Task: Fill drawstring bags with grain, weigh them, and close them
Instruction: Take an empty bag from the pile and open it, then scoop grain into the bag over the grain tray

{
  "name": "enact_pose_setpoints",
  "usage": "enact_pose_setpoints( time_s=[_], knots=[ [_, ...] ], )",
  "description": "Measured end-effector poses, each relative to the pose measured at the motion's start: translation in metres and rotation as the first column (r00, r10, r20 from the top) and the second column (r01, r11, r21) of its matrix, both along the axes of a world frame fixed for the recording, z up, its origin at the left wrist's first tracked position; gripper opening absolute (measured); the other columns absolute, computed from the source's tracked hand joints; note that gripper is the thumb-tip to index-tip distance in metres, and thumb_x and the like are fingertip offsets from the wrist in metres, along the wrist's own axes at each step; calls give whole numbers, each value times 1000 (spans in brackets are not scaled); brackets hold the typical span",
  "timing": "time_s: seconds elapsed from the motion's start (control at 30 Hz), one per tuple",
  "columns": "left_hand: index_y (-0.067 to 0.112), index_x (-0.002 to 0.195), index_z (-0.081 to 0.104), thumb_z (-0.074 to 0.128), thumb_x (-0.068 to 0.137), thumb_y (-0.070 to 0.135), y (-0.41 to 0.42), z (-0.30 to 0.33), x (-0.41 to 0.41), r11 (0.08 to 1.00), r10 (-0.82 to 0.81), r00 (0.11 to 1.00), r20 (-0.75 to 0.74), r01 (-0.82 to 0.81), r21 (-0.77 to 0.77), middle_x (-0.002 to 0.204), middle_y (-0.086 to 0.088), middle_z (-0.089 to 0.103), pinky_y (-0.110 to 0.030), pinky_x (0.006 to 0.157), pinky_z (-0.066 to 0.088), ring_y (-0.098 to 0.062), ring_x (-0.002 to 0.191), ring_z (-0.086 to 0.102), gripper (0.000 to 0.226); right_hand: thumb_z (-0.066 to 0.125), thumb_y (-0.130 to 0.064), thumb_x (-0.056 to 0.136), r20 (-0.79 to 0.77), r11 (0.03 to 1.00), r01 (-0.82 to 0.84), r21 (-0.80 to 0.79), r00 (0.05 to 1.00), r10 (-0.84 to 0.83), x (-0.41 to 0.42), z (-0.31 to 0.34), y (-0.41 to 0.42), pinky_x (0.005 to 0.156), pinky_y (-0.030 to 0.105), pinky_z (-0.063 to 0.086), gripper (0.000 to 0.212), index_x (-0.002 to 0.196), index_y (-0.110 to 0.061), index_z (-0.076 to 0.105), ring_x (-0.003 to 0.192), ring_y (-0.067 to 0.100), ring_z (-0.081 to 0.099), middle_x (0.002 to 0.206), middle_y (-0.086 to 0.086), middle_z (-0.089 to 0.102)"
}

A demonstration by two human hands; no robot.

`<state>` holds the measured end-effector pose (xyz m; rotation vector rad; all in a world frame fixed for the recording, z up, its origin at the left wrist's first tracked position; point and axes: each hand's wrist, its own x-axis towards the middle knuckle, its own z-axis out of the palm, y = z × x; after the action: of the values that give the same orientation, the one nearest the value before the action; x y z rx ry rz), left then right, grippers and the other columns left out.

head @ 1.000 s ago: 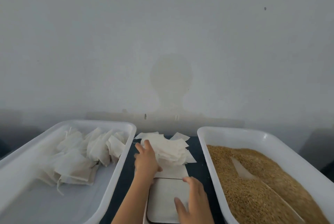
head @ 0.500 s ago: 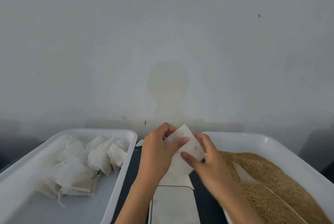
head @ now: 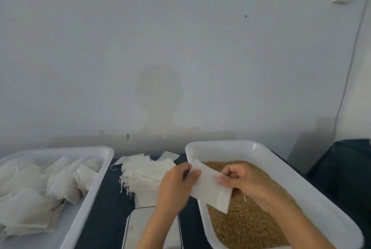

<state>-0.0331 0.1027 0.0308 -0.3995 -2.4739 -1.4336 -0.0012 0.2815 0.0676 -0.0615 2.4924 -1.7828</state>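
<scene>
A flat white weighing scale [head: 138, 226] is lying nearest, between two trays. Above it, the left hand [head: 176, 184] and right hand [head: 239, 182] are pinching an empty white fabric drawstring bag [head: 210, 188] over the near-left rim of the white plastic tray [head: 281, 168] of golden-brown grain [head: 249, 222]. Beyond, a stack of flat white bags [head: 146, 170] is sitting on the dark tabletop [head: 104, 214].

Dark table [head: 104, 214] w/ 2 white trays [head: 96, 194] [head: 301, 194], scale [head: 136, 226] & loose bag pile [head: 144, 174] btwn them.
</scene>
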Motion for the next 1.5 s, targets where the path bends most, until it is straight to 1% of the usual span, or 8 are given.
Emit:
enact_pose_setpoints(
  time_s=[0.17,0.27,0.37,0.5,0.7,1.1,1.27,1.5],
  knots=[
    [30,94,39,56,90,40,20,-11,3,961,136,974,-181,-174,-213,90,18,47,-17,69,42,-4,83,50,20,65,-24,88,1,990,140,16,990,-140,-4,-8,18,45,19,41,20,74,-9,62,60,12,61,71,4,66],
    [31,87,41,57,89,38,38,-8,12,987,-55,969,-241,16,-160,90,19,48,-13,69,39,0,85,49,18,60,-24,92,-38,975,221,-14,975,-221,-7,-13,19,41,21,37,25,71,-11,60,51,15,52,62,4,59],
    [32,79,46,61,87,41,56,-3,22,943,-332,942,-49,333,6,80,15,56,-13,66,41,1,78,55,19,56,-21,93,-55,969,241,-54,968,-244,-11,-19,15,43,23,36,30,64,-13,57,47,14,46,56,3,53],
    [30,78,45,67,80,41,69,-6,26,918,-397,918,-25,396,-24,78,15,54,-13,66,41,-2,74,52,24,58,-22,91,-49,959,273,-78,960,-277,-13,-28,14,61,28,43,34,59,-15,56,58,14,53,55,-1,54],
    [25,76,48,65,83,15,64,-10,18,925,-378,925,-24,379,21,71,11,56,-18,64,46,0,65,52,21,62,-30,87,118,890,140,-434,988,-98,-12,-35,18,50,27,40,25,81,-6,62,53,15,51,63,5,56],
    [1,82,57,55,93,7,48,-7,5,790,-500,847,180,360,497,67,0,69,-16,60,49,-10,61,65,12,67,-7,79,37,802,-117,-585,985,170,-12,-38,25,47,19,45,23,97,-2,53,52,12,50,65,5,57],
    [14,78,54,60,89,9,50,-14,4,903,-340,930,141,281,324,72,-6,63,-30,71,54,-15,68,61,14,54,4,85,34,891,-38,-453,998,60,-12,-40,21,45,20,40,17,100,-2,50,51,10,47,62,0,56],
    [17,90,64,46,93,10,48,-15,5,955,-213,935,-284,138,-264,78,13,42,-14,62,33,-4,71,42,20,50,2,87,33,960,132,-249,991,-128,-11,-44,19,46,23,41,25,111,-5,49,50,11,46,65,4,51]
  ],
)
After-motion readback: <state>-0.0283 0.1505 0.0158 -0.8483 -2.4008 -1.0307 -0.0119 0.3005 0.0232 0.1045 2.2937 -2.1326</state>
